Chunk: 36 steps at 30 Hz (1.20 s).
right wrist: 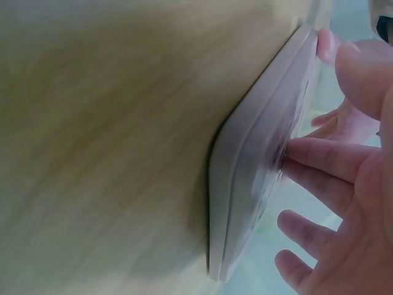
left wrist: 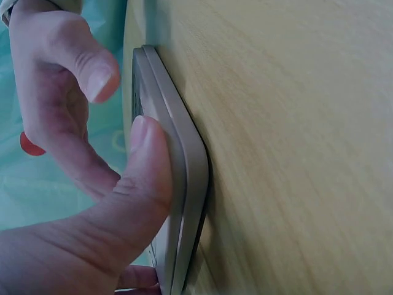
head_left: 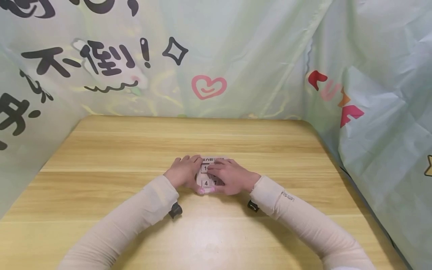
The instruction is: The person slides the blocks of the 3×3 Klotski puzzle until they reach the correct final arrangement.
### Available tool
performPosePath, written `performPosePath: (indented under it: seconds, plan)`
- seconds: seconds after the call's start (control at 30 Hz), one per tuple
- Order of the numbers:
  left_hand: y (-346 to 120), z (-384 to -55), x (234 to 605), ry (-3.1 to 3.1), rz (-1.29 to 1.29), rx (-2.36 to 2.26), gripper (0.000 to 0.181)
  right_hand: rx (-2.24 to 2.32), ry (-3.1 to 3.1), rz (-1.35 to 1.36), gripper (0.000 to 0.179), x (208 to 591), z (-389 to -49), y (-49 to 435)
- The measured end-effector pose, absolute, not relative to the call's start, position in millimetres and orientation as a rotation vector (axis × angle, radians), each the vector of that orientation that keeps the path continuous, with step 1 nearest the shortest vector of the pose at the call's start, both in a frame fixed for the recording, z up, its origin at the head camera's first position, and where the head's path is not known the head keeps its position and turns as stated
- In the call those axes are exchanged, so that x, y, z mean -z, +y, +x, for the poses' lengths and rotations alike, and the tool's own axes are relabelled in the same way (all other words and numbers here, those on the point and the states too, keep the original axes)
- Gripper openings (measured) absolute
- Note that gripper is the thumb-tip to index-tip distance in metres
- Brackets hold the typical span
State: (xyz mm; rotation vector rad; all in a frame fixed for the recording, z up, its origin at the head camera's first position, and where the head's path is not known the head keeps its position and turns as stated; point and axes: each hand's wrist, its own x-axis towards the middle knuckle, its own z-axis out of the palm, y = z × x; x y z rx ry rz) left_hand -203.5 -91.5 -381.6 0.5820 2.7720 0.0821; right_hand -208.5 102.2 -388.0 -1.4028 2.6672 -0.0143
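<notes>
Left hand (head_left: 185,173): grasped the number board (head_left: 204,175) from its nine o'clock side, thumb toward seven o'clock and fingers reaching toward eleven.
Number board: appeared to lie flat on the wooden table (head_left: 209,232), between the two hands; dark lettering (head_left: 207,159) ran along its twelve o'clock edge.
Tiles showing: 1 (head_left: 204,168) sat near ten o'clock on the board, 4 (head_left: 206,183) near seven, and 7 (head_left: 215,182), partly covered, near five.
Tiles done: these three rested within the frame, and handling of the tiles looked under way, judging by the fingers on the face.
Tiles left: could not be told; the right hand (head_left: 233,178) hid most of the three o'clock half, so neither the full order nor any remaining moves could be read.
Right hand: not grasping; its fingers lay rather straight, extending over the board from three o'clock.
Left wrist view: only here did the left thumb (left wrist: 150,160) show clearly against the board's layered edge, with a gap between the right thumb (left wrist: 92,74) and the board.
Right wrist view: revealed two straight fingers (right wrist: 331,157) touching the face, and two others (right wrist: 304,230) clear of it.
Head view: alone made the numbers readable.
</notes>
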Motion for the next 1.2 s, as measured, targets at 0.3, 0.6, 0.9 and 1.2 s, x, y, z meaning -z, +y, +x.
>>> performPosePath:
  seconds: [0.3, 0.6, 0.9, 1.2]
  plan:
    - [-93, -203, 379, 2.782, 0.584, -0.096, 0.119, 0.051, 2.599, -1.471, 0.061, 379, -196, 104]
    - [-92, -203, 381, 2.775, 0.582, -0.108, 0.118, 0.034, 2.667, -1.404, 0.065, 383, -203, 112]
    - [-93, -203, 381, 2.777, 0.593, -0.119, 0.117, 0.014, 2.707, -1.352, 0.07, 386, -210, 113]
    - [-93, -203, 382, 2.784, 0.603, -0.105, 0.116, 0.02, 2.671, -1.4, 0.072, 389, -209, 101]
